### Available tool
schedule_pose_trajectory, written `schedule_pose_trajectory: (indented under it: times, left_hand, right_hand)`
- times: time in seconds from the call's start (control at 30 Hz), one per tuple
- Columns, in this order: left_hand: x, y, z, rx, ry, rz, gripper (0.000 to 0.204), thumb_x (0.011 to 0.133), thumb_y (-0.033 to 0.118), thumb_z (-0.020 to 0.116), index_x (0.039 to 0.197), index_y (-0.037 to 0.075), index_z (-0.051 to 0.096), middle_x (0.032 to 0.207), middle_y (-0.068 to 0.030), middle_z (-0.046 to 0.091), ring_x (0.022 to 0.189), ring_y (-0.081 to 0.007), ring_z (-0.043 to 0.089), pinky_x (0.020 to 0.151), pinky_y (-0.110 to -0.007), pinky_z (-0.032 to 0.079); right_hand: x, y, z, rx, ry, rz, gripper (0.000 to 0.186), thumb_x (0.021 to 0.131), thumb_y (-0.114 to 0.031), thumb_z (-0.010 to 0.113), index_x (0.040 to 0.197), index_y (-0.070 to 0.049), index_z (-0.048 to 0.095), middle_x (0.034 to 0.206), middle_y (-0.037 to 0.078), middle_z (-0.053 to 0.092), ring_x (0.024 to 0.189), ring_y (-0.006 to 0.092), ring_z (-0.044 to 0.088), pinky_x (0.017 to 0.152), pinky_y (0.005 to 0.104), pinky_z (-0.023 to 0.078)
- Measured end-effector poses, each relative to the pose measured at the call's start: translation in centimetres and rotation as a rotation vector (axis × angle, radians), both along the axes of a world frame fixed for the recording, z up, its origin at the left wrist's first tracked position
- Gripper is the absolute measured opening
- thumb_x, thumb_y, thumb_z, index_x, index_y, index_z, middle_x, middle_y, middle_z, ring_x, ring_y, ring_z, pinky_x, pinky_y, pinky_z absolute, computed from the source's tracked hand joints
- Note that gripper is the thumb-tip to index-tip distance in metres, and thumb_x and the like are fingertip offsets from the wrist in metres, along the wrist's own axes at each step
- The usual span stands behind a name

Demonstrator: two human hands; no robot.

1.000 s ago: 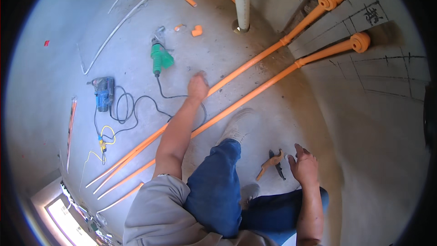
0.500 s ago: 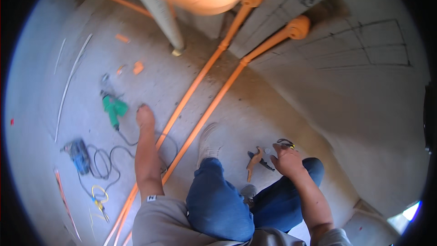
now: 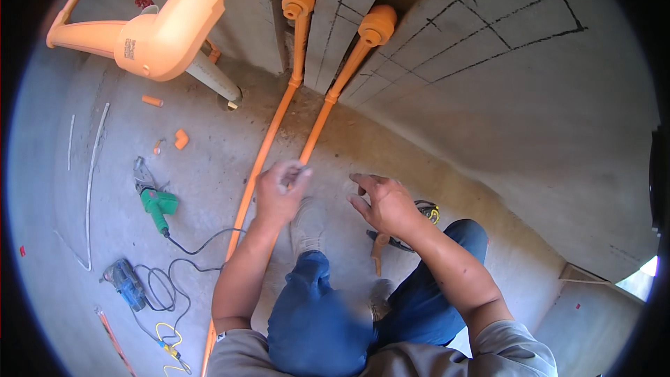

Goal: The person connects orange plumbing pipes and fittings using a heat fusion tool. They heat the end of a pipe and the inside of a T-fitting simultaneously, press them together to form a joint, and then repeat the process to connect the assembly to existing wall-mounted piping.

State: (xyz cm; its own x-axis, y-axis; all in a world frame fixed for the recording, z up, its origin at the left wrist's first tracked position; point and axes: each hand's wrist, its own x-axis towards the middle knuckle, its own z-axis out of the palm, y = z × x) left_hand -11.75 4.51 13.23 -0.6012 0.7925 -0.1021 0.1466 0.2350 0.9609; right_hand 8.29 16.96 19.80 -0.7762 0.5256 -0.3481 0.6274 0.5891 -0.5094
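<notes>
My left hand [image 3: 279, 192] is raised above the two orange pipes on the floor, its fingers curled towards the thumb. Something small and dark may sit at the fingertips, too blurred to name. To its right, my right hand [image 3: 385, 204] hovers over the floor with thumb and fingers apart and nothing visible between them. Partly covered by the right forearm, a tool with an orange-brown handle [image 3: 378, 253] and dark parts lies beside my foot. A black-and-yellow object [image 3: 428, 211] shows just beyond my right wrist.
Orange pipes [image 3: 269, 136] run along the floor to the wall; a large orange pipe elbow [image 3: 171, 35] looms overhead. At left lie a green corded tool [image 3: 158, 204], a blue power tool [image 3: 124, 283], cables, a loose elbow fitting [image 3: 181, 139] and a short pipe piece [image 3: 152, 100].
My left hand has come up and right from beside the green tool. My right hand has left the black-and-yellow object, moving left and forward. The view has shifted, showing more wall.
</notes>
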Motion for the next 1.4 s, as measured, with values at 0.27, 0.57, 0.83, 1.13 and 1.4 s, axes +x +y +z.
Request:
schedule_pose_trajectory:
  times: [0.27, 0.57, 0.83, 1.13, 1.4]
  left_hand:
    - [4.9, 5.4, 6.1, 0.202, 0.004, -0.203, 0.015, 0.092, 0.007, 0.07, 0.106, -0.001, 0.07, 0.091, -0.0105, 0.072, 0.081, -0.0161, 0.069, 0.073, -0.03, 0.055]
    - [0.9, 9.3, 14.1, 0.331, -0.06, -0.076, 0.02, 0.096, 0.003, 0.062, 0.115, -0.004, 0.066, 0.092, -0.0117, 0.072, 0.083, -0.0141, 0.069, 0.075, -0.028, 0.056]
    - [-3.0, 16.9, 19.2, 0.357, 0.65, -0.094, 0.024, 0.092, 0.01, 0.066, 0.113, 0.0, 0.07, 0.092, -0.0192, 0.074, 0.078, -0.0278, 0.072, 0.071, -0.034, 0.054]
    - [-2.0, 19.1, 18.6, 0.32, 0.968, -0.055, 0.021, 0.091, 0.007, 0.065, 0.109, -0.002, 0.07, 0.09, -0.0226, 0.072, 0.084, -0.0357, 0.072, 0.072, -0.04, 0.056]
    - [-2.2, 19.7, 18.0, 0.344, 1.061, -0.041, 0.021, 0.088, 0.01, 0.071, 0.105, -0.001, 0.072, 0.092, -0.0207, 0.072, 0.079, -0.0332, 0.071, 0.07, -0.037, 0.055]
  right_hand:
    - [1.2, 1.0, 4.2, -0.183, 0.338, -0.386, 0.039, 0.089, -0.011, 0.073, 0.125, -0.001, 0.064, 0.096, 0.015, 0.07, 0.066, 0.0245, 0.065, 0.066, 0.0342, 0.052]
    - [6.1, 1.8, 5.2, -0.038, 0.371, -0.294, 0.034, 0.089, -0.009, 0.07, 0.122, 0.0, 0.065, 0.094, 0.013, 0.069, 0.064, 0.0215, 0.061, 0.063, 0.032, 0.051]
    - [14.0, -2.3, -0.8, 0.092, 0.242, -0.199, 0.034, 0.086, -0.008, 0.071, 0.118, 0.0, 0.066, 0.094, 0.016, 0.07, 0.077, 0.0322, 0.066, 0.07, 0.0387, 0.054]
    - [15.5, -3.5, 0.7, -0.088, 0.3, -0.359, 0.034, 0.087, -0.011, 0.073, 0.118, 0.0, 0.067, 0.097, 0.016, 0.071, 0.072, 0.0284, 0.068, 0.067, 0.0368, 0.055]
    - [17.2, -4.1, 1.9, -0.122, 0.416, -0.388, 0.035, 0.086, -0.007, 0.072, 0.12, 0.002, 0.066, 0.092, 0.012, 0.069, 0.062, 0.0191, 0.057, 0.059, 0.0322, 0.048]
